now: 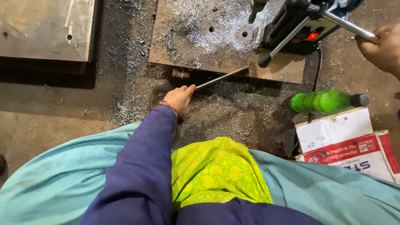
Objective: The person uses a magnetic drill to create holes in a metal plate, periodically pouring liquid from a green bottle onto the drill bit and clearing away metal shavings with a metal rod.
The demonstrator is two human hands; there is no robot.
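Observation:
My left hand [179,98] reaches forward in a dark blue sleeve and grips a thin metal rod [221,77]. The rod's far end rests near the front edge of a rusty steel plate [183,37] with drilled holes and silvery shavings on it. My right hand [382,48] at the upper right holds the chrome feed handle [348,26] of a magnetic drill machine [306,25] standing on the plate. A second handle with a black knob [265,61] sticks out toward me. The drill bit [255,9] hangs above the plate.
Another steel plate [46,29] lies on the floor at the upper left. A green bottle with a dark cap [325,101] lies beside a white and red cardboard box [346,141]. My two dark shoes [160,89] [278,137] stand among metal shavings. A black cable [317,75] runs from the machine.

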